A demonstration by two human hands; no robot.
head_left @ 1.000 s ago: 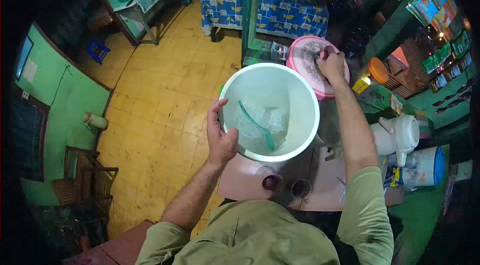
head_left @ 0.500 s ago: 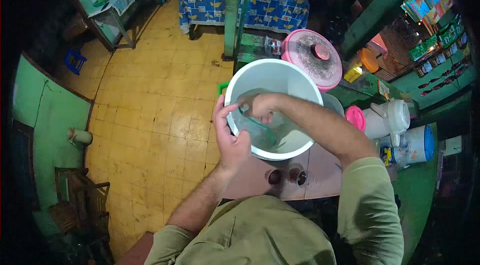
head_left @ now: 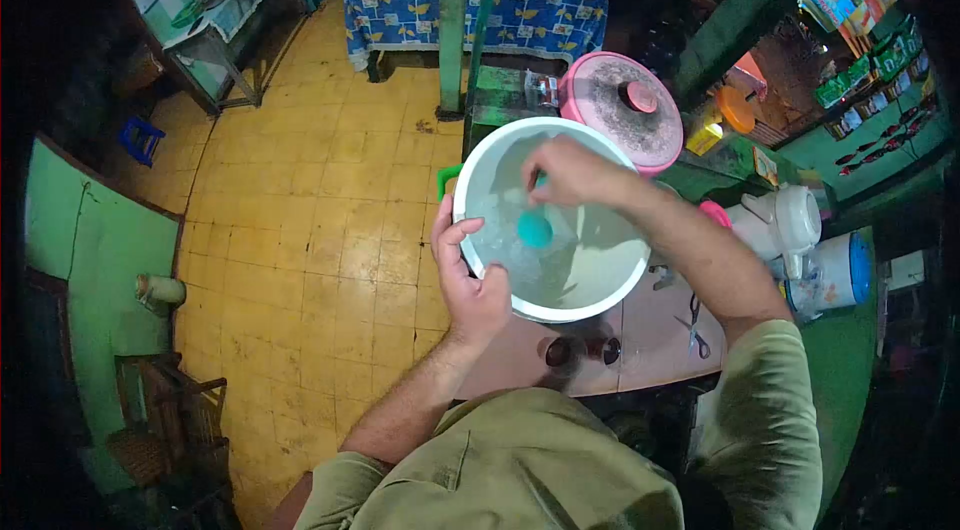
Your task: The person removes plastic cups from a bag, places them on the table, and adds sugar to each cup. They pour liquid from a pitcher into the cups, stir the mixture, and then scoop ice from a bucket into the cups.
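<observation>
My left hand (head_left: 468,275) is closed on the left rim of a round white bucket (head_left: 640,265), thumb and fingers on either side of the edge. The bucket's open mouth faces me. Over its inside, my right hand (head_left: 570,172) pinches the handle of what looks like a teal ladle (head_left: 535,229), its round end hanging below the fingers. Something pale and clear, perhaps water or ice, lies in the bucket; I cannot make out which. In front of the bucket, two glasses (head_left: 603,350) with dark contents stand on the pinkish tabletop (head_left: 640,315).
Scissors (head_left: 695,328) lie at the right of the tabletop. Behind the bucket sits a pink-rimmed lidded pot (head_left: 600,95). White jugs (head_left: 780,220) and a blue-lidded container (head_left: 858,268) stand at the right. Yellow tiled floor (head_left: 310,220) spreads to the left.
My right hand has lifted up and to the right inside the bucket, with the teal ladle's round end now showing clearly. The scissors have come into view. My left hand stays on the rim.
</observation>
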